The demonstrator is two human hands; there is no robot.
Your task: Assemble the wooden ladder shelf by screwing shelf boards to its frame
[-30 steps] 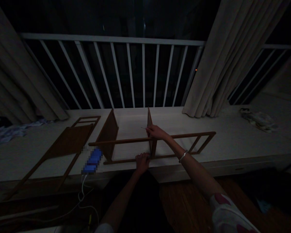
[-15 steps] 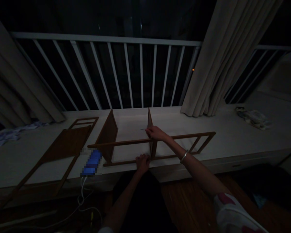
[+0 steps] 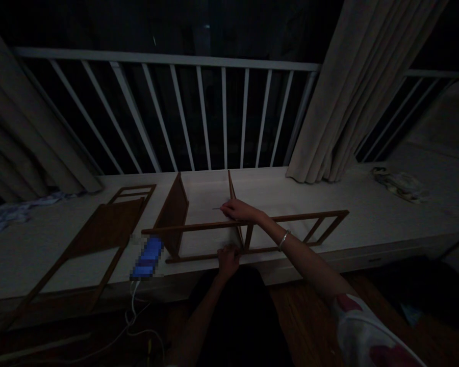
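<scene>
A brown wooden frame (image 3: 306,217) lies on its side on the pale ledge, with one upright panel (image 3: 172,209) at its left end and a second panel (image 3: 231,186) standing near its middle. Above the frame's upper rail, beside the middle panel, my right hand (image 3: 237,210) is closed round a thin metal rod (image 3: 215,208) that looks like a hex key. Its tip points left; the rest is hidden in my fingers. My left hand (image 3: 228,262) grips the near lower rail by the foot of the middle panel, its fingertips partly in shadow.
Another wooden frame with a panel (image 3: 103,227) lies flat on the left. A blurred blue device (image 3: 147,258) trails a white cable (image 3: 132,311) over the ledge's front edge. White railings (image 3: 176,60) and curtains (image 3: 325,102) stand behind. Crumpled cloth (image 3: 400,184) lies at the right.
My right hand and the rod have moved a little left and down. The middle panel's top has tilted left. My left hand stays at the lower rail.
</scene>
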